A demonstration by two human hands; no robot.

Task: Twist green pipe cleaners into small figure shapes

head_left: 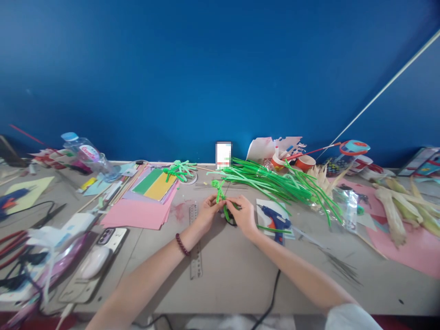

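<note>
A bent light-green pipe cleaner (219,187) rises between my two hands above the middle of the table. Its lower part is pinched in the fingertips of my left hand (208,211), which has a dark beaded bracelet at the wrist. Close against it, my right hand (244,214) also has its fingers closed on the green pipe cleaner. The fingers partly hide where they grip. Under the left wrist lies a clear ruler (196,263). A blue glue gun (276,217) rests on a white sheet just right of my right hand.
Behind my hands spreads a bundle of green pipe cleaners (275,181). Pink paper (137,215) and twisted green pipe cleaners (180,169) lie left. A phone (112,236), a plastic bottle (87,153) and cables are farther left. Dried husks (393,215) lie right; a blue wall (220,82) stands behind.
</note>
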